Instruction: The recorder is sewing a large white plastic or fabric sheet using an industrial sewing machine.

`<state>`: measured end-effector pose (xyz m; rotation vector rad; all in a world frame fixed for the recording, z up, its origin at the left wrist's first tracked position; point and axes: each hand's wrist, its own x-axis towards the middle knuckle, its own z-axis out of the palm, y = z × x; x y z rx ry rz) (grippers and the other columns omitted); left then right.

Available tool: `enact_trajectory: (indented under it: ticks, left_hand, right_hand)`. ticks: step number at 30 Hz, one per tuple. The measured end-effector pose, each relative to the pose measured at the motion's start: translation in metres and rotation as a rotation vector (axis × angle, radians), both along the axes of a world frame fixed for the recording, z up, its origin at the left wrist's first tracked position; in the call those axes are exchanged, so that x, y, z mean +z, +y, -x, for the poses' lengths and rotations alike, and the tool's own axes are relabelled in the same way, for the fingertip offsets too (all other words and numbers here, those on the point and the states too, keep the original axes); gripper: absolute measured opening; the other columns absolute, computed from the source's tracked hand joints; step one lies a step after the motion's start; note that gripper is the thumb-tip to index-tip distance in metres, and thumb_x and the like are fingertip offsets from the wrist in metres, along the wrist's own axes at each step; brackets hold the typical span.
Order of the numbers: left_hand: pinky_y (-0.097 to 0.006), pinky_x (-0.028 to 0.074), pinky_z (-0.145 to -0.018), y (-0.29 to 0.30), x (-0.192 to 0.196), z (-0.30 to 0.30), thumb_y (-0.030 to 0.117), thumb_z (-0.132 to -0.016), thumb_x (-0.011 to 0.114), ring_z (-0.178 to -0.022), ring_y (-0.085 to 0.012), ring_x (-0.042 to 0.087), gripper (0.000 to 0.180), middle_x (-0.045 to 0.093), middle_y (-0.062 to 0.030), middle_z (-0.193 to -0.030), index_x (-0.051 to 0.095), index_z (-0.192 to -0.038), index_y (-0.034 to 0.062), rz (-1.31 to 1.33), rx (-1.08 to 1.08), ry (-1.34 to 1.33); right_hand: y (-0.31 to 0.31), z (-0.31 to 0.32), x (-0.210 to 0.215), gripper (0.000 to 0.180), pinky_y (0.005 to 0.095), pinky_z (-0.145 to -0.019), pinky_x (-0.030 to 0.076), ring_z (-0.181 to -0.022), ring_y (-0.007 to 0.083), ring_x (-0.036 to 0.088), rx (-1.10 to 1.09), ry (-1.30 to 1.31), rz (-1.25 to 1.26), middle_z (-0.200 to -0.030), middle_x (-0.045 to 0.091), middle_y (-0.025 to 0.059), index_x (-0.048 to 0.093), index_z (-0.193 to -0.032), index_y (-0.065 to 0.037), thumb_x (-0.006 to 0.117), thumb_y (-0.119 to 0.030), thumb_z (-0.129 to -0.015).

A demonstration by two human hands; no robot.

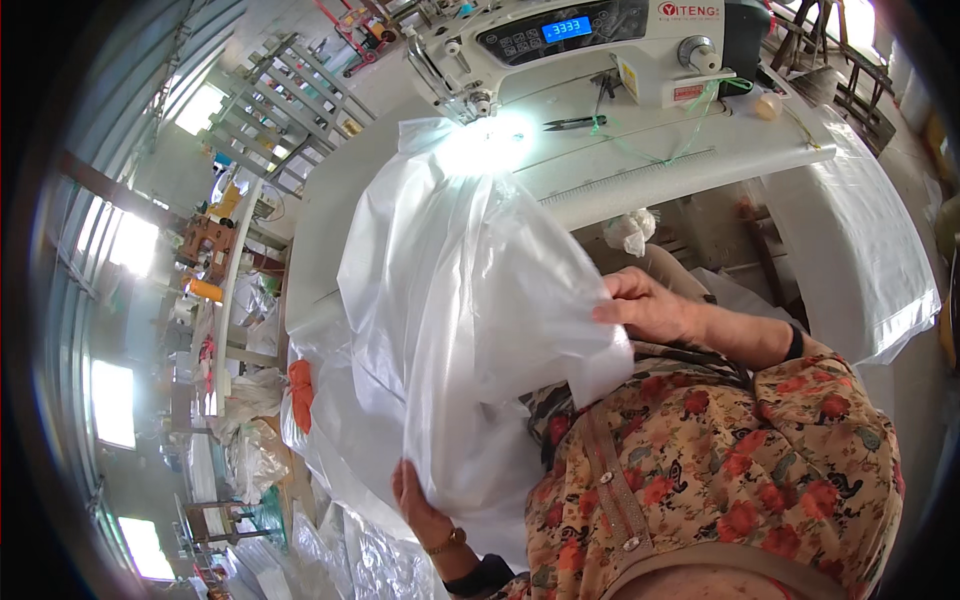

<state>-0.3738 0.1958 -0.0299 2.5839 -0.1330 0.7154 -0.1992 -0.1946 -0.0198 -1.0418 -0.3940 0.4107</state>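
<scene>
A large white translucent plastic sheet (450,300) hangs in folds from the sewing machine (570,50) toward my lap. Its far end lies under the bright lamp at the needle, where glare hides the stitching spot. My right hand (650,308) pinches the sheet's right edge between thumb and fingers. Lower down, my left hand (422,508) is at the sheet's near left edge, fingers curled against it and partly hidden by the plastic. The sheet bulges between my two hands.
Dark thread snips (570,124) and green thread (685,150) lie on the machine table (600,185). More plastic sheeting (860,240) drapes over the right side. An orange cloth (300,395) sits at the left edge. A metal rack (290,105) stands at the far left.
</scene>
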Motion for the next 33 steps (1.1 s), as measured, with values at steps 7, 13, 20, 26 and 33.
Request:
enact_trajectory:
  ticks: [7, 13, 20, 26, 33]
  left_hand:
    - [-0.038, 0.040, -0.101, -0.011, 0.005, -0.013, 0.010, -0.093, 0.046, -0.118, -0.0326, 0.052, 0.038, 0.054, -0.0219, -0.127, 0.055, -0.127, -0.0029, 0.446, 0.166, 0.210]
    - [-0.041, 0.038, -0.103, -0.009, 0.035, -0.002, 0.035, -0.088, 0.055, -0.122, -0.0358, 0.049, 0.058, 0.054, -0.0260, -0.128, 0.053, -0.127, -0.0086, 0.316, 0.176, 0.067]
    - [-0.042, 0.036, -0.104, -0.046, 0.106, -0.015, 0.049, -0.084, 0.056, -0.123, -0.0379, 0.048, 0.074, 0.053, -0.0276, -0.127, 0.050, -0.129, -0.0093, 0.414, 0.155, 0.088]
    - [-0.030, 0.048, -0.085, -0.051, 0.103, -0.027, 0.021, -0.091, 0.058, -0.096, -0.0188, 0.061, 0.031, 0.065, -0.0116, -0.104, 0.062, -0.104, -0.0077, 1.066, 0.355, -0.075]
    - [-0.035, 0.044, -0.064, 0.016, 0.037, -0.048, 0.011, -0.085, 0.064, -0.068, -0.0193, 0.058, 0.013, 0.061, -0.0043, -0.074, 0.063, -0.082, -0.0011, 0.014, 0.227, 0.579]
  right_hand:
    - [-0.078, -0.031, -0.057, 0.020, 0.0431, -0.065, 0.049, -0.070, 0.0340, 0.063, -0.562, -0.587, 1.377, -0.072, 0.062, 0.0152, 0.058, -0.080, 0.000, 0.056, -0.020, -0.086]
    - [0.005, -0.030, 0.047, 0.024, 0.0322, -0.063, 0.052, -0.073, 0.0191, 0.066, -0.315, -0.305, 0.513, -0.090, 0.067, 0.0126, 0.057, -0.106, 0.002, 0.055, -0.018, -0.093]
    - [0.111, -0.027, 0.056, 0.054, 0.0307, -0.079, 0.053, -0.094, 0.0186, 0.064, 0.357, 0.243, 0.057, -0.105, 0.064, 0.0119, 0.050, -0.123, 0.008, 0.059, -0.035, -0.092]
    - [0.139, 0.013, 0.033, 0.037, 0.0308, -0.072, 0.053, -0.088, 0.0163, 0.062, 0.503, 0.040, 0.044, -0.094, 0.064, 0.0082, 0.062, -0.095, 0.002, 0.060, -0.035, -0.092]
    - [0.090, 0.053, 0.047, 0.038, 0.0274, -0.068, 0.048, -0.074, 0.0127, 0.060, 0.549, -0.347, 0.030, -0.076, 0.066, 0.0063, 0.063, -0.085, 0.001, 0.051, -0.033, -0.097]
